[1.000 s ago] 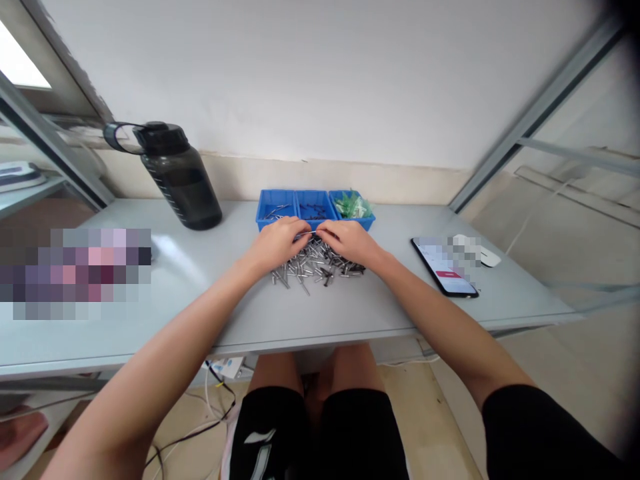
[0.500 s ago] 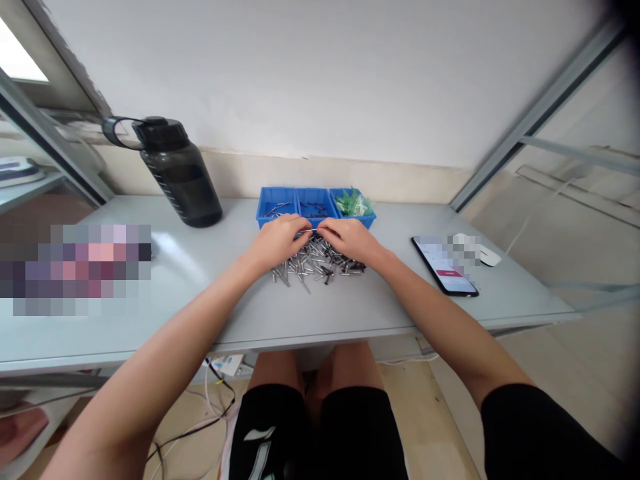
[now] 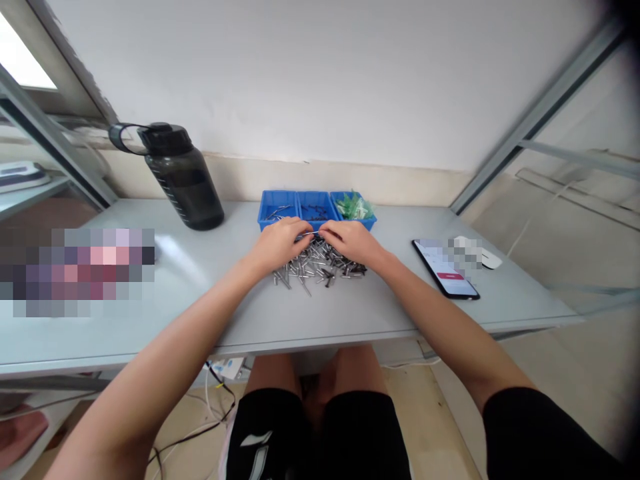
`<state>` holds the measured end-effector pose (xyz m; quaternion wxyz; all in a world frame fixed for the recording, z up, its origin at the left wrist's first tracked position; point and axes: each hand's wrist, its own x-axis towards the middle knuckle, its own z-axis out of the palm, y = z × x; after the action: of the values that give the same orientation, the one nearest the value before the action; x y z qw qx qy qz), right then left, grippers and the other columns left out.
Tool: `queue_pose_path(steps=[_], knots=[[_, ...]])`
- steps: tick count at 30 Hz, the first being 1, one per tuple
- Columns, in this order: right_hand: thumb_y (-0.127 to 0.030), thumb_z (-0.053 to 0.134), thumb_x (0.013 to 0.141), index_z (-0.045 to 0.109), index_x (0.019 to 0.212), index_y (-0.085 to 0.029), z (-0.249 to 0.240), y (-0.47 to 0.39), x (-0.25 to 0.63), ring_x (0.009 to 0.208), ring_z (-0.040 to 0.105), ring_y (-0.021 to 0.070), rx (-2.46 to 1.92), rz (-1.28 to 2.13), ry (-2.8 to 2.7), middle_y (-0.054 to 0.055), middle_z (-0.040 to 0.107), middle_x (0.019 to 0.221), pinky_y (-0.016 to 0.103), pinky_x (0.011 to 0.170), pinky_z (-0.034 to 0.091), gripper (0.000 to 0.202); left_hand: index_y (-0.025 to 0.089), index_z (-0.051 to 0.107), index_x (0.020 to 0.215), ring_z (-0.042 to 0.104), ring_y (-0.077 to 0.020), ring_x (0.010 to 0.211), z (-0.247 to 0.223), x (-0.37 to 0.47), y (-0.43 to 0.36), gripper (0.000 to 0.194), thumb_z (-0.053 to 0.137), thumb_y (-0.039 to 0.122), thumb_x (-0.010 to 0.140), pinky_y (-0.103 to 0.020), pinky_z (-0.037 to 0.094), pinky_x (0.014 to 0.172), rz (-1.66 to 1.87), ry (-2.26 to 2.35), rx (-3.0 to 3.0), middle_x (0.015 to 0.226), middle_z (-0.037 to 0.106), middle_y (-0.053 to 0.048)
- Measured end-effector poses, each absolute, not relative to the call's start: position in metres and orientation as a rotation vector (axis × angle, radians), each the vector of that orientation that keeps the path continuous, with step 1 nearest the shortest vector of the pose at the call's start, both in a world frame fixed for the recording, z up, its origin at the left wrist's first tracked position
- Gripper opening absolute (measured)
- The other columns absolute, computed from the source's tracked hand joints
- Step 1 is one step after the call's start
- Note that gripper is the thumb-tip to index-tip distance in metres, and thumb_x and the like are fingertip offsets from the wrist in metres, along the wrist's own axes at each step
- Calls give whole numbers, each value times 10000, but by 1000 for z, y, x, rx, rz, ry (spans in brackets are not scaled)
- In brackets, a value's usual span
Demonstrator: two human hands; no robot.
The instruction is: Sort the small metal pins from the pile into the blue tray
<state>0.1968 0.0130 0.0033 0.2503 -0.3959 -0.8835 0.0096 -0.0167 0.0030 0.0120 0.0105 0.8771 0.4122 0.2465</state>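
Above a loose pile of small silver rivet-like pins and dark screws (image 3: 306, 268), both my hands meet. A thin silver rivet-like pin (image 3: 315, 232) spans the gap between my fingertips. My left hand (image 3: 286, 241) is closed in a pinch at its left end. The fingers of my right hand (image 3: 350, 241) are pinched at its right end. Just behind my hands stands a blue three-compartment tray (image 3: 280, 197). Silver pins lie in its left compartment and dark screws in the middle one. The right compartment holds green-and-white plastic pieces (image 3: 354, 207), perhaps wall plugs in a bag.
A dark water bottle (image 3: 187, 187) stands at the back left. To the right lie a phone (image 3: 453, 283) with its screen lit and a white mouse (image 3: 491, 259). A blurred-out object (image 3: 85, 270) is on the left. Metal frame posts (image 3: 500, 153) rise at both sides.
The view has shifted slightly, so everything sits a little lower. My hands keep the same pinch on the thin pin.
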Motion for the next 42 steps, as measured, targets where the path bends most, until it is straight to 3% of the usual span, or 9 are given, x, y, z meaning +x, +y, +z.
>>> queue_pose_path(steps=[31,42], knots=[[-323,423,987,660,998,-196,4,13,197,812,645,173,-1102,15,-2436,45,729,936,274,718,390,270,191,669,1020,631,-184,823,12,-17,3,230,482,295,937,-288,447,709,703,1240,2730,916,697,-46],[-323,421,988,658,988,-199,9,13,201,790,639,169,-1107,5,-2394,39,726,908,280,714,397,268,196,668,1091,639,-185,856,11,-18,4,257,481,282,937,-299,471,756,746,1263,2710,968,709,-54]])
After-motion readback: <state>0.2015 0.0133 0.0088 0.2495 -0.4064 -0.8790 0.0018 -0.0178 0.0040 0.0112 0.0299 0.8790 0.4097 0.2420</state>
